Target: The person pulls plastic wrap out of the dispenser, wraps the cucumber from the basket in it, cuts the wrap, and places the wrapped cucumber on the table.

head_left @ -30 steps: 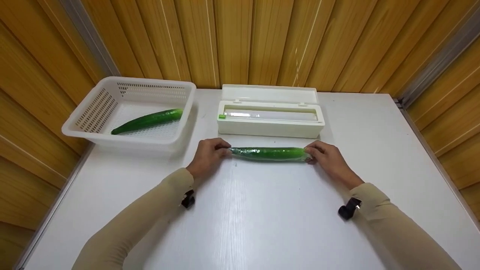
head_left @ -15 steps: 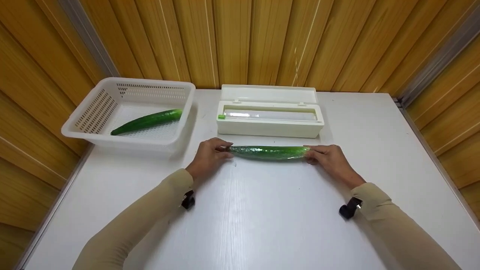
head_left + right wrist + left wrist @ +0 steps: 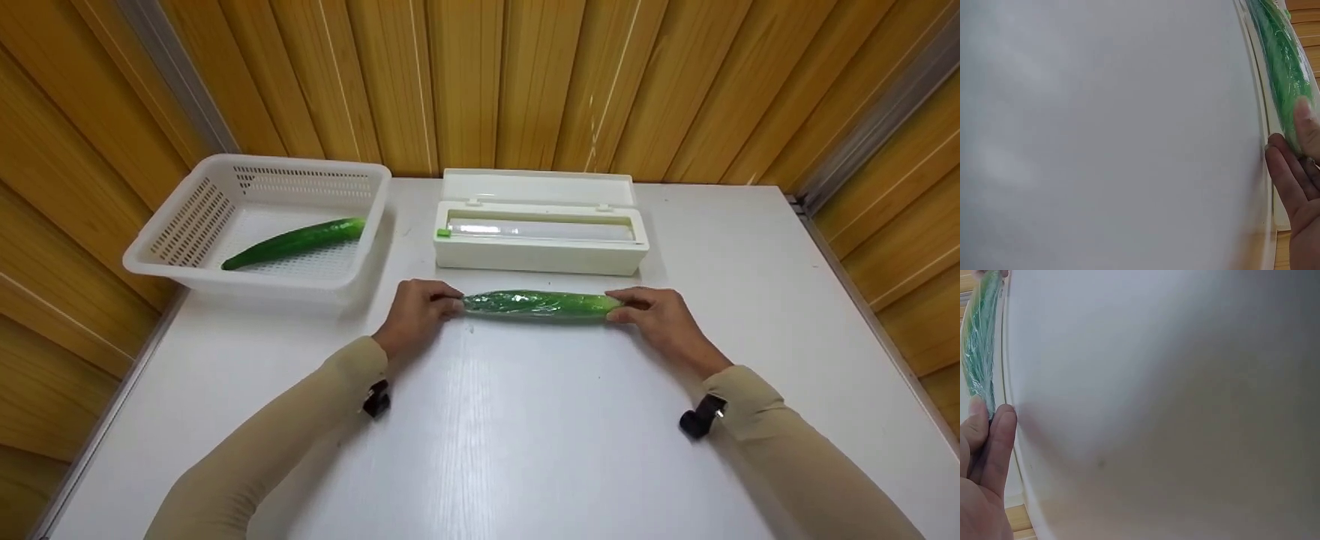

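A green cucumber (image 3: 536, 303) in clear, creased plastic wrap lies crosswise between the two hands in the head view. My left hand (image 3: 417, 311) pinches its darker left end between thumb and fingers. At the paler right end, my right hand (image 3: 660, 319) grips with the thumb on the near side. Wrinkled film over the cucumber (image 3: 982, 343) shows in the left wrist view, bunched near the fingertips. In the right wrist view, the thumb lies on the wrapped cucumber (image 3: 1283, 62) and the fingers sit under its end.
Behind the cucumber stands a white cling film box (image 3: 540, 259) with its lid raised, a roll inside and a green slider at the left. A white plastic basket (image 3: 345, 283) holding an unwrapped cucumber (image 3: 296, 244) is at the back left. Wood-patterned walls (image 3: 480, 82) border the white table (image 3: 540, 435).
The wrapped cucumber has turned a little about its length, so creased film now faces up. The right hand's fingers and thumb have shifted at its end; the left hand keeps its place.
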Motion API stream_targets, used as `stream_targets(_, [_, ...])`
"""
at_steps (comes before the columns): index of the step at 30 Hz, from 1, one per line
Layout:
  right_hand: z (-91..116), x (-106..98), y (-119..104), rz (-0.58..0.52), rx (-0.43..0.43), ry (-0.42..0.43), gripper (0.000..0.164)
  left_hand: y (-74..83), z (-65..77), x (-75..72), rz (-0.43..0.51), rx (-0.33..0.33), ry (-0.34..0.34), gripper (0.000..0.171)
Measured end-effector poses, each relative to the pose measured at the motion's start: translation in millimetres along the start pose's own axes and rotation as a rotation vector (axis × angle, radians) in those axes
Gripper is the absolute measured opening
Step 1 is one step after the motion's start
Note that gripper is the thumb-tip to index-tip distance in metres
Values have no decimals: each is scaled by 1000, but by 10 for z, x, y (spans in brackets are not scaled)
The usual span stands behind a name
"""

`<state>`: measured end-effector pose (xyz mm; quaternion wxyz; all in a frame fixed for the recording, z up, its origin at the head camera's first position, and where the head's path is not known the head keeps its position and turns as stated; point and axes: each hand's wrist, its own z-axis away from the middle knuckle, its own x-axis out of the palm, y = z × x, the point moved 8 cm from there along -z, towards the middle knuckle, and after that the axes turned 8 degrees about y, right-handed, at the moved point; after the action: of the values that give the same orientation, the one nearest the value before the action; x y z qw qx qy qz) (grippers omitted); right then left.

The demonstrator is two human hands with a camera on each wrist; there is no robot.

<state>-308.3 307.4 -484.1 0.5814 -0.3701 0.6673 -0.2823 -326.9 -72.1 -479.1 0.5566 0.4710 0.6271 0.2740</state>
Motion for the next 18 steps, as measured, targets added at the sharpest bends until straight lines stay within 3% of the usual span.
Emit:
stream_targets(2, [3, -10, -6, 0, -10, 10, 34, 6, 3, 0, -3, 3, 2, 12])
stream_targets(9, [14, 26, -52, -155, -47, 3, 20, -53, 18, -25, -32, -24, 22, 21])
stream_targets(15, [0, -26, -80, -51, -138, 69, 17, -61, 8, -19, -49, -16, 6, 14])
stream_targets(18, [2, -26, -62, -25, -122, 63, 22, -30, -4, -34, -77, 24, 21, 9])
